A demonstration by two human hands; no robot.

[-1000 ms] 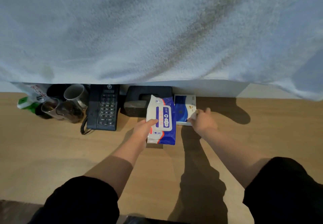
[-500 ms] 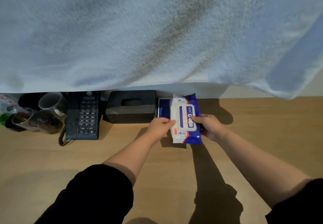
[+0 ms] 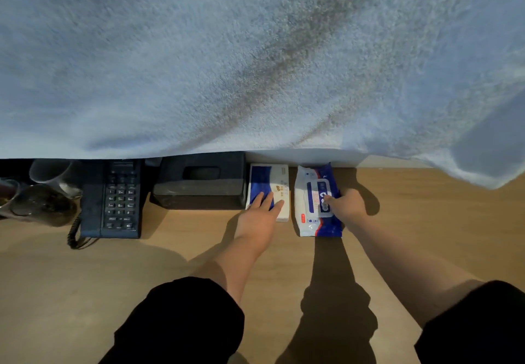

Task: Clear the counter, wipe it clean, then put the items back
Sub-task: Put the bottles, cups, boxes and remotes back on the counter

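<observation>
On the wooden counter (image 3: 159, 267) a blue and white flat box (image 3: 270, 181) lies against the back wall, right of a black tissue box (image 3: 199, 187). My left hand (image 3: 258, 218) rests on the flat box with straight fingers. A blue and white wet wipes pack (image 3: 314, 201) lies just right of the box. My right hand (image 3: 348, 207) holds the pack's right side, thumb on top. A pale towel (image 3: 255, 59) hangs close in front of the camera and hides the upper half of the view.
A black desk phone (image 3: 116, 201) with a coiled cord stands left of the tissue box. Glasses and a mug (image 3: 42, 193) crowd the far left corner. Bare wood stretches to the right of the wipes pack and along the front.
The wipes pack has moved off the flat box and now lies on the counter to its right. My left hand let go of the pack and came to rest on the flat box.
</observation>
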